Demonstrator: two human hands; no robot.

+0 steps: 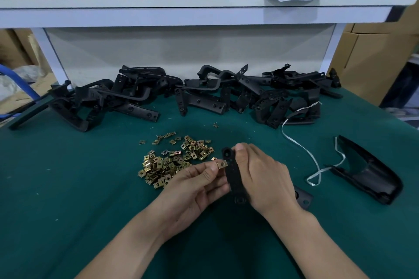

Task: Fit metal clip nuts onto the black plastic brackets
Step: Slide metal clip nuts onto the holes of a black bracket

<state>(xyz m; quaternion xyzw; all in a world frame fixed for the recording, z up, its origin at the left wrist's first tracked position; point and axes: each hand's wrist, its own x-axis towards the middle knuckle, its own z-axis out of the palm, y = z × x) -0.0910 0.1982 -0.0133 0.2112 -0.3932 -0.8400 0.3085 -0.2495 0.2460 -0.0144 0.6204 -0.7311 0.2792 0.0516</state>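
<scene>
1. The left hand (199, 186) pinches one brass clip nut (222, 164) between thumb and fingertips, and the nut touches the left edge of a black bracket (233, 174).
2. The right hand (263, 176) grips that bracket with its fingers curled round it and the thumb near its top end. The bracket is held roughly upright over the middle of the counter (68, 188), toward the near edge.
3. The loose clip nut pile (174, 161) lies just beyond and left of the left hand, and a stray nut (215, 125) sits apart, farther back.
4. The bracket heap (204, 93) runs along the far edge, under a white shelf (181, 11).
5. A strip of green counter separates the heap from the pile, and a wide stretch runs from the pile to the left edge.
6. Near the right edge a large black part (371, 176) lies with a white strap (301, 147) looping beside it.
</scene>
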